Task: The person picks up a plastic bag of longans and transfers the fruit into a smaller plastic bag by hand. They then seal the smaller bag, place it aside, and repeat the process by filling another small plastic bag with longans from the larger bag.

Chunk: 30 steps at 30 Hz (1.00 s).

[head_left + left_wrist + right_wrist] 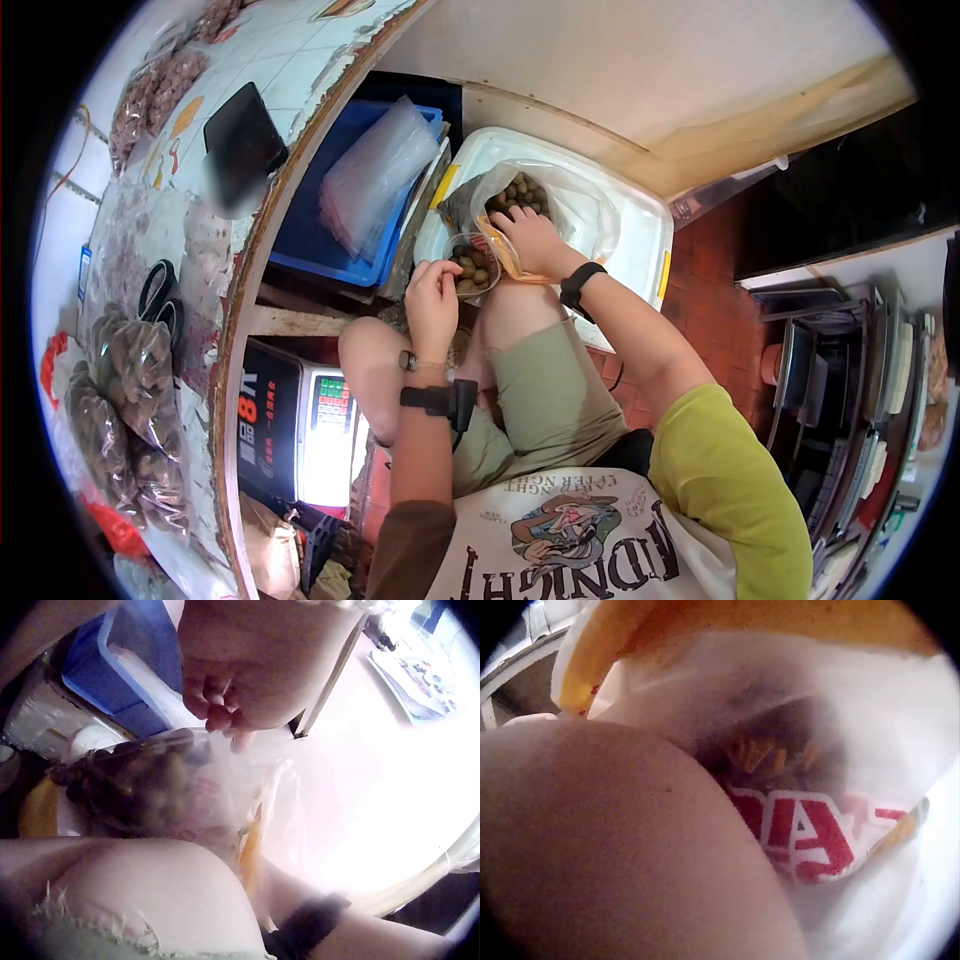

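Olive-green, roundish fruits point(478, 268) fill a small clear plastic bag point(196, 750) near the person's knees. The left hand point(432, 305) pinches this bag's upper edge; in the left wrist view the hand point(259, 667) is above it, fingertips at the plastic. Inside the mouth of a larger clear bag point(590, 215) with orange and red print, the right hand point(532, 243) rests its fingers on more dark fruits point(525, 190). The right wrist view shows the printed bag point(802, 832) close up, the hand's skin filling the lower left and its fingertips hidden.
Under the bags is a white plastic lid or tub point(640, 225) with yellow handles. A blue crate point(310, 225) with flat plastic bags point(375, 180) stands left of it. A tiled counter point(215, 260) holds a phone point(245, 135) and filled bags; a scale point(328, 425) is below.
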Tool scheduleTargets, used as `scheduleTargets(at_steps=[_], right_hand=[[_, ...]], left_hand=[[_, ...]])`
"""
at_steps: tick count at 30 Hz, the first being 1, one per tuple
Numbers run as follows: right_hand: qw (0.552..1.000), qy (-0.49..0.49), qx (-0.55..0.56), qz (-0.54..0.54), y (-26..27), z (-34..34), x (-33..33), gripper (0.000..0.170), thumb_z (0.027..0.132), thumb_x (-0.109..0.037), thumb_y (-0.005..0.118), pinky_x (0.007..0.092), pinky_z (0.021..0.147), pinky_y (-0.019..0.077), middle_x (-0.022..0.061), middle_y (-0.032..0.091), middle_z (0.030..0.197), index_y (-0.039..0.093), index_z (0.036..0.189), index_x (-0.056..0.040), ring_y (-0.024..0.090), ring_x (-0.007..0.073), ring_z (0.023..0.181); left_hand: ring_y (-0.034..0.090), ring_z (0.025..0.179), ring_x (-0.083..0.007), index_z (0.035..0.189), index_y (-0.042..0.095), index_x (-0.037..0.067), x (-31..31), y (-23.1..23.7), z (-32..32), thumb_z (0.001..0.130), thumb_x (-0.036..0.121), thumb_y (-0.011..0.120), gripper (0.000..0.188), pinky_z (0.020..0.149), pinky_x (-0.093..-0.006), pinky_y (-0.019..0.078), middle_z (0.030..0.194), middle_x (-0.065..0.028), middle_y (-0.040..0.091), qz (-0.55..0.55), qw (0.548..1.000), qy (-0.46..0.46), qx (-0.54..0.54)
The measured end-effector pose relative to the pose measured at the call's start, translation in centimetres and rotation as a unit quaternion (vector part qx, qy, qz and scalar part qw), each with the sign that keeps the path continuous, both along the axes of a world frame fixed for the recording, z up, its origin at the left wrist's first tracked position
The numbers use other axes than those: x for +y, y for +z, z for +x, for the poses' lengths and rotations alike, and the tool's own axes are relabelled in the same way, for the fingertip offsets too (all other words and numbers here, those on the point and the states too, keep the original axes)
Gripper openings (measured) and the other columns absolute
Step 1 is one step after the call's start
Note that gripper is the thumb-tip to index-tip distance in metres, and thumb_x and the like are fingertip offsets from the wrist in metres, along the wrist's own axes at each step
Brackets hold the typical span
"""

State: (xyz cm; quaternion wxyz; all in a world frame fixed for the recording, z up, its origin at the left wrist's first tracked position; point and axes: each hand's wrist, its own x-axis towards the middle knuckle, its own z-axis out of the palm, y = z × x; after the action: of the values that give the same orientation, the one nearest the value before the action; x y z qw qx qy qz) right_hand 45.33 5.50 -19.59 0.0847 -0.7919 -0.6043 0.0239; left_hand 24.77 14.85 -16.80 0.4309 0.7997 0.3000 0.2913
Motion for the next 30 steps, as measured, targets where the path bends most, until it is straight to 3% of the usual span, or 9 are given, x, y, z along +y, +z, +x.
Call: scheduleTargets(at_steps=[2, 10, 18, 24, 27, 29, 30], right_hand=[[1.000, 0.010, 0.012, -0.015, 0.0, -0.2, -0.5, 0.060, 0.078, -0.037, 0.066, 0.0438, 0.077, 0.0506, 0.0180, 0.055, 0.108, 0.049, 0.129, -0.0130, 0.057, 0.0362, 0.099], [0.995, -0.021, 0.004, -0.094, 1.8, -1.0, -0.4, 0.060, 0.078, -0.044, 0.063, 0.0436, 0.075, 0.0522, 0.0160, 0.057, 0.109, 0.052, 0.131, -0.0195, 0.060, 0.0350, 0.097], [0.979, -0.007, 0.062, -0.197, 2.6, -1.3, 0.6, 0.053, 0.080, -0.040, 0.059, 0.0452, 0.077, 0.0517, 0.0236, 0.060, 0.108, 0.055, 0.127, -0.0152, 0.064, 0.0400, 0.092], [0.995, 0.010, 0.086, -0.050, 0.2, -0.5, -1.2, 0.043, 0.087, -0.030, 0.054, 0.0460, 0.077, 0.0510, 0.0214, 0.059, 0.103, 0.055, 0.127, -0.0145, 0.064, 0.0400, 0.089], [0.990, -0.023, 0.119, -0.070, 0.3, -0.8, -1.2, 0.040, 0.088, -0.027, 0.054, 0.0473, 0.077, 0.0505, 0.0209, 0.058, 0.102, 0.055, 0.126, -0.0137, 0.063, 0.0406, 0.088], [0.989, -0.019, 0.119, -0.080, 0.6, -0.7, -1.0, 0.040, 0.087, -0.026, 0.054, 0.0477, 0.078, 0.0505, 0.0214, 0.058, 0.102, 0.055, 0.125, -0.0134, 0.063, 0.0407, 0.089], [0.988, -0.017, 0.121, -0.089, 0.5, -0.6, -1.0, 0.040, 0.087, -0.026, 0.055, 0.0481, 0.078, 0.0504, 0.0219, 0.057, 0.102, 0.055, 0.125, -0.0132, 0.063, 0.0407, 0.090]], left_hand=[[0.059, 0.066, -0.0294, 0.088, 0.064, 0.002, 0.0, -0.4, 0.1, 0.088, -0.001, 0.053, 0.011, 0.060, -0.0366, 0.0462, 0.081, -0.0134, 0.058, 0.036, 0.999, -0.003, -0.034], [0.059, 0.067, -0.0295, 0.088, 0.064, 0.002, -0.2, -0.1, 0.1, 0.088, 0.000, 0.053, 0.011, 0.061, -0.0365, 0.0465, 0.081, -0.0132, 0.058, 0.017, 1.000, -0.005, -0.023], [0.059, 0.067, -0.0285, 0.087, 0.064, 0.002, -0.1, -0.2, 0.0, 0.088, 0.000, 0.054, 0.010, 0.060, -0.0364, 0.0462, 0.081, -0.0120, 0.058, 0.012, 1.000, -0.004, -0.016], [0.059, 0.068, -0.0298, 0.087, 0.063, 0.002, -0.2, 0.2, 0.1, 0.087, 0.000, 0.054, 0.010, 0.061, -0.0373, 0.0462, 0.081, -0.0121, 0.058, 0.022, 0.999, 0.000, -0.026], [0.059, 0.069, -0.0306, 0.087, 0.063, 0.002, -0.2, 0.1, -0.1, 0.087, 0.000, 0.054, 0.010, 0.061, -0.0377, 0.0461, 0.081, -0.0126, 0.058, 0.012, 1.000, 0.004, -0.016], [0.054, 0.064, -0.0174, 0.087, 0.065, 0.002, -0.1, -0.3, 0.0, 0.088, 0.000, 0.055, 0.010, 0.060, -0.0280, 0.0434, 0.078, -0.0082, 0.057, 0.009, 1.000, 0.004, -0.022], [0.054, 0.064, -0.0174, 0.087, 0.065, 0.002, -0.1, -0.4, 0.0, 0.088, 0.000, 0.055, 0.010, 0.060, -0.0280, 0.0434, 0.078, -0.0082, 0.057, 0.010, 1.000, 0.005, -0.023]])
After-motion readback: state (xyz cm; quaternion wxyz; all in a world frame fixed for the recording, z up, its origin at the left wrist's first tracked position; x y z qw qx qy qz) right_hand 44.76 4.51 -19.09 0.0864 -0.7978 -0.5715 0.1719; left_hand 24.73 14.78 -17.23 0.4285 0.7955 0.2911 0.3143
